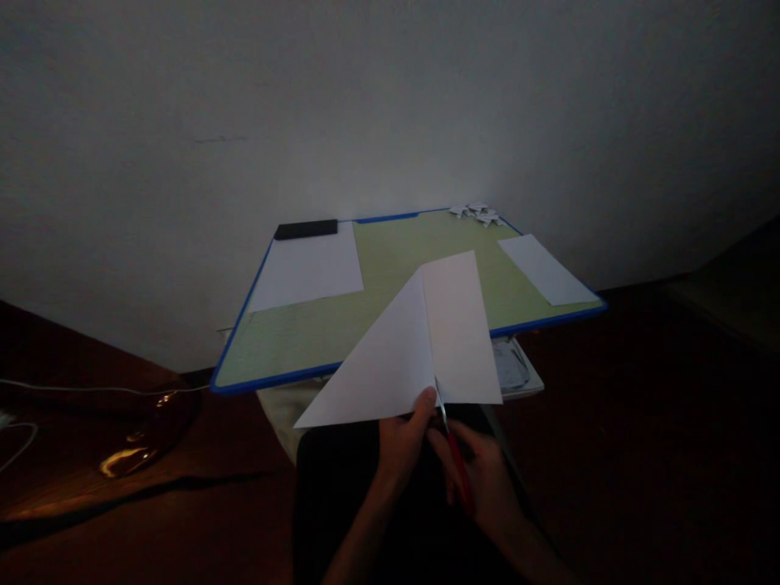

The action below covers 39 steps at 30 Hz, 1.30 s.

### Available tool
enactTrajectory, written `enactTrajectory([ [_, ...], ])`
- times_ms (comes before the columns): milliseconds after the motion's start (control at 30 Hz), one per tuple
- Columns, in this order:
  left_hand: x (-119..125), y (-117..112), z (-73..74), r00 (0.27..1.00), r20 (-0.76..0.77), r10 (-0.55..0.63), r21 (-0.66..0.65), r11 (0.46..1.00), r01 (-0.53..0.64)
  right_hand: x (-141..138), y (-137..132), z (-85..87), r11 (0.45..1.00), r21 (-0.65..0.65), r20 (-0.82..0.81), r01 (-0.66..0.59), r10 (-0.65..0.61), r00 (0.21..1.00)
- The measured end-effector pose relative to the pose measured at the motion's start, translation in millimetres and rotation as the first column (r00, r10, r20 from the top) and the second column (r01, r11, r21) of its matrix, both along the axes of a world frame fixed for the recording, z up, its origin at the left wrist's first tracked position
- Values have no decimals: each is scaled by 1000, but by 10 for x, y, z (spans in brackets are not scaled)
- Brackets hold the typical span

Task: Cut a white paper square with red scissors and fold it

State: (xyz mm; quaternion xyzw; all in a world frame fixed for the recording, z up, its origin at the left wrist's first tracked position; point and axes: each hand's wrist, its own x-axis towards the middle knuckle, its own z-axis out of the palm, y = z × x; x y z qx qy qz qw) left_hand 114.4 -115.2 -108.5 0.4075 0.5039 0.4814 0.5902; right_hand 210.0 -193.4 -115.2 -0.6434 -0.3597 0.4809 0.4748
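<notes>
Right now we hold a folded white sheet of paper [420, 341] up in front of us, above our dark lap and overlapping the near edge of a pale green board with a blue rim [292, 378]. Our left hand [399, 443] pinches the sheet's bottom edge, thumb pressed on the front face. Our right hand [484, 479] is closed around the red handles of a pair of scissors [454, 455], whose slim metal blades meet the paper's lower edge just beside the left thumb, at the foot of the fold line.

The sheet is smooth and matte: 1 flap forms a large triangle pointing down to the left, and a narrow upright strip stands beside it on the right.

On the board behind lie 2 more flat white papers: a broad rectangular one [310, 268] at the far left and a narrow strip [545, 268] at the far right. A flat black rectangular object [305, 229] rests at the board's back left corner, touching the broad paper's far edge. A small heap of white paper scraps [478, 214] sits at the back right corner. The held sheet hides part of the board's middle and front rim.

The board rests over something pale with a clear plastic piece [515, 366] showing below its right side. A plain white wall [390, 106] rises behind, and a thin white cable [73, 388] runs across the dark reddish floor to the left.
</notes>
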Motion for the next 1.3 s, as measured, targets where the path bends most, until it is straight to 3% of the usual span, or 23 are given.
enactTrajectory([
  [367,-9,-22,11,1000,-8,-3,-33,999,3,14,6,85,1000,5,18,-9,9,1000],
  [633,7,-73,-67,999,-24,29,-38,999,-30,50,-131,-65,999,-17,-12,-29,29,1000],
  [733,13,-85,-74,999,-28,24,-49,998,-26,81,-165,-83,998,46,-4,-43,44,999],
  [867,26,-84,-42,999,-27,25,-62,998,-27,111,-145,-55,991,102,19,-89,87,996],
  [1100,6,-78,22,998,-50,26,-53,998,-29,81,-67,39,996,80,-10,-25,26,1000],
  [1300,6,-68,-10,998,-56,27,-43,999,-30,73,-59,42,999,45,-35,-26,27,999],
])
